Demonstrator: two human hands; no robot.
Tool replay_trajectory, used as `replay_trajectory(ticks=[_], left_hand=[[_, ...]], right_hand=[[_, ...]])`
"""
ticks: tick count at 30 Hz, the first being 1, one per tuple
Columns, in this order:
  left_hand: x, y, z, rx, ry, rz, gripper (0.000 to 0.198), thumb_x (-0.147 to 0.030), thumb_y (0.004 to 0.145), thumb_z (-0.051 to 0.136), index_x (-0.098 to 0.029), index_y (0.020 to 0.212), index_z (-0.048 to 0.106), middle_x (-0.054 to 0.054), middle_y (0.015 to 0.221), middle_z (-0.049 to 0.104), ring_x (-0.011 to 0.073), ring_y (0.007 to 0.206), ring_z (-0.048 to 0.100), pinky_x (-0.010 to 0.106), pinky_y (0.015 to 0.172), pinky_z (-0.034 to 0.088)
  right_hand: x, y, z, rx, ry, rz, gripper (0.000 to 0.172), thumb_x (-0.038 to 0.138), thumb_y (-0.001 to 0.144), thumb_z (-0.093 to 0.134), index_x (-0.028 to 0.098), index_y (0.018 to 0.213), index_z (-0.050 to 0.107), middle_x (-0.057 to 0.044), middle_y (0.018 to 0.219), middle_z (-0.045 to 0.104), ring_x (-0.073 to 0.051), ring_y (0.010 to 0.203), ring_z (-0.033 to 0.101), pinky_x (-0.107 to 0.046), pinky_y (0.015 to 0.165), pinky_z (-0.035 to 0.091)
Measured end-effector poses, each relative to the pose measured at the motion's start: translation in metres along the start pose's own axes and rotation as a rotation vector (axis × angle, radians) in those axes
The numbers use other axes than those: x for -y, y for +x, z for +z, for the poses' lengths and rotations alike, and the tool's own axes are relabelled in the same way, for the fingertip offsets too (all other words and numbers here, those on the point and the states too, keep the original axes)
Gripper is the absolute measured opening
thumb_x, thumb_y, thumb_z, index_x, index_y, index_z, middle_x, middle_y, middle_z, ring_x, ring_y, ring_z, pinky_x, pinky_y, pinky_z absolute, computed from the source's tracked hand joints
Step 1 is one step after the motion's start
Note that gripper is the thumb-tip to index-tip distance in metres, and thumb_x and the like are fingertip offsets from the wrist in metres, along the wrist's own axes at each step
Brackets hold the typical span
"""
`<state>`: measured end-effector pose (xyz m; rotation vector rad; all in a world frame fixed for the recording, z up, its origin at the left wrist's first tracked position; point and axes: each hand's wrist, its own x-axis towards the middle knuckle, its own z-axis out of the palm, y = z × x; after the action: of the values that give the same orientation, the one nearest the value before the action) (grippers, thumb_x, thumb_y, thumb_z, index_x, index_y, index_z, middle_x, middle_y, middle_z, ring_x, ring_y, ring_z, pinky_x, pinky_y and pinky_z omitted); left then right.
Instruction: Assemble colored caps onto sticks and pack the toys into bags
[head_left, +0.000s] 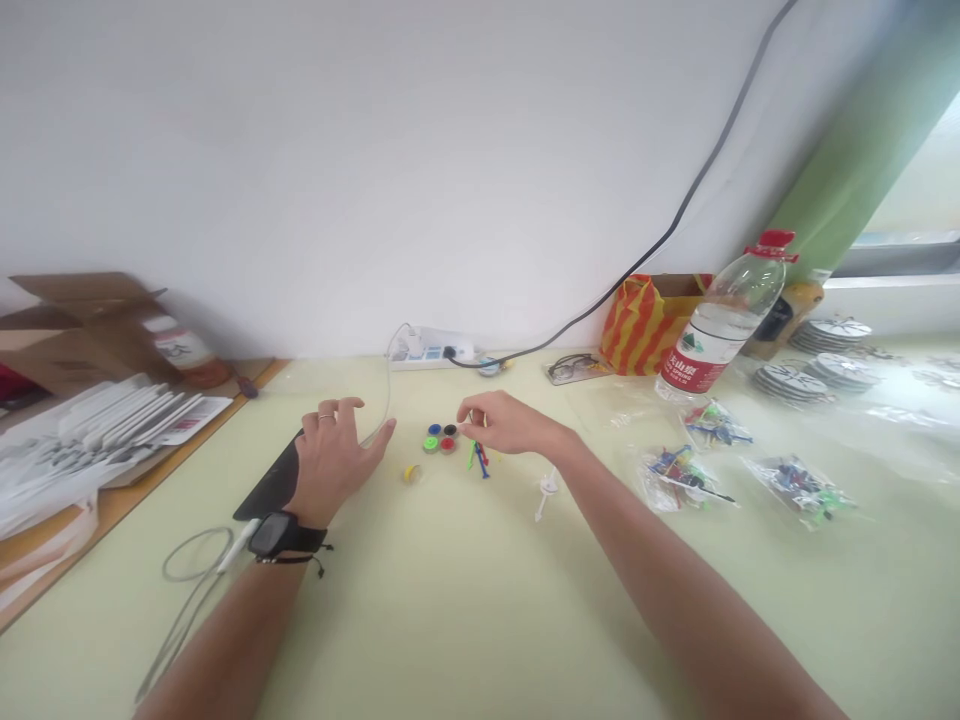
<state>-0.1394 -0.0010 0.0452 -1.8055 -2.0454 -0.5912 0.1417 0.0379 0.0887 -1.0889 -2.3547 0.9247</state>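
Note:
My left hand [335, 455] hovers over the pale yellow table [465, 600] with fingers spread and curved, holding nothing; a ring is on one finger and a black watch on the wrist. My right hand [501, 424] is closed in a pinch on a thin stick, just right of a cluster of small round pieces [441, 438] in blue, black, green and red. Several coloured sticks [478, 459] lie under that hand. A small yellow piece [409, 473] sits between the hands. A white plastic piece [546, 490] lies beside my right forearm.
A black phone [270, 482] with a white cable lies by my left wrist. A power strip [431, 350] sits against the wall. At right: a water bottle [720, 330], a striped bag [637, 325], bagged parts [686, 478] and stacked discs [814, 375]. Cardboard box and white packets at left.

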Motion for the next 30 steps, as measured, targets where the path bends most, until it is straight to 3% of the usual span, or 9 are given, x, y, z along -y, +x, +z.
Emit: replay_trajectory(ticks=[5, 7, 9, 13, 17, 23, 30], left_hand=[[0.013, 0.000, 0.006, 0.078, 0.007, -0.068, 0.067, -0.069, 0.092, 0.053, -0.017, 0.134, 0.054, 0.022, 0.131, 0.055, 0.0468, 0.120, 0.052, 0.051, 0.084, 0.051], [0.010, 0.001, 0.004, 0.049, -0.020, -0.024, 0.062, -0.068, 0.091, 0.054, -0.018, 0.129, 0.057, 0.021, 0.132, 0.055, 0.0455, 0.122, 0.052, 0.051, 0.089, 0.049], [0.003, 0.001, 0.000, 0.076, -0.120, 0.090, 0.052, -0.064, 0.092, 0.055, -0.020, 0.119, 0.062, 0.016, 0.127, 0.061, 0.0389, 0.118, 0.056, 0.046, 0.091, 0.048], [-0.012, -0.005, -0.010, 0.366, -0.384, 0.378, 0.036, -0.059, 0.093, 0.060, -0.024, 0.101, 0.064, 0.003, 0.096, 0.069, 0.0223, 0.086, 0.065, 0.032, 0.076, 0.048], [-0.019, -0.011, -0.012, 0.504, -0.397, 0.458, 0.034, -0.057, 0.087, 0.067, -0.024, 0.089, 0.063, -0.002, 0.074, 0.063, 0.0178, 0.066, 0.057, 0.029, 0.063, 0.040], [-0.020, -0.010, -0.006, 0.516, -0.450, 0.441, 0.029, -0.047, 0.094, 0.061, -0.022, 0.078, 0.064, -0.002, 0.063, 0.057, 0.0152, 0.057, 0.050, 0.029, 0.055, 0.035], [-0.027, -0.016, -0.002, 0.410, -0.666, 0.484, 0.020, -0.040, 0.093, 0.065, -0.022, 0.090, 0.076, 0.004, 0.092, 0.071, 0.0161, 0.072, 0.064, 0.029, 0.070, 0.052]], right_hand=[[-0.009, -0.009, -0.027, 0.030, -0.071, 0.001, 0.019, 0.032, 0.095, 0.062, 0.020, 0.106, 0.070, -0.004, 0.097, 0.070, -0.017, 0.081, 0.064, -0.026, 0.067, 0.046], [-0.012, -0.015, -0.039, 0.052, -0.107, 0.013, 0.019, 0.033, 0.095, 0.061, 0.021, 0.106, 0.071, -0.005, 0.102, 0.070, -0.017, 0.085, 0.065, -0.026, 0.069, 0.046], [-0.015, -0.023, -0.052, 0.108, -0.147, 0.040, 0.019, 0.036, 0.093, 0.063, 0.023, 0.104, 0.072, -0.004, 0.106, 0.070, -0.018, 0.087, 0.065, -0.026, 0.070, 0.047], [-0.022, -0.037, -0.070, 0.346, -0.214, 0.149, 0.033, 0.044, 0.074, 0.082, 0.026, 0.100, 0.074, -0.002, 0.108, 0.071, -0.020, 0.087, 0.066, -0.027, 0.068, 0.046], [-0.027, -0.038, -0.069, 0.580, -0.250, 0.284, 0.050, 0.046, 0.054, 0.093, 0.027, 0.098, 0.077, -0.001, 0.108, 0.072, -0.021, 0.087, 0.066, -0.027, 0.068, 0.045], [-0.036, -0.025, -0.053, 0.677, -0.308, 0.363, 0.052, 0.049, 0.047, 0.095, 0.025, 0.089, 0.076, 0.000, 0.097, 0.074, -0.023, 0.090, 0.067, -0.027, 0.068, 0.044], [-0.049, -0.021, -0.045, 0.695, -0.193, 0.293, 0.042, 0.044, 0.050, 0.093, 0.023, 0.083, 0.078, 0.001, 0.085, 0.075, -0.020, 0.081, 0.067, -0.027, 0.070, 0.045]])
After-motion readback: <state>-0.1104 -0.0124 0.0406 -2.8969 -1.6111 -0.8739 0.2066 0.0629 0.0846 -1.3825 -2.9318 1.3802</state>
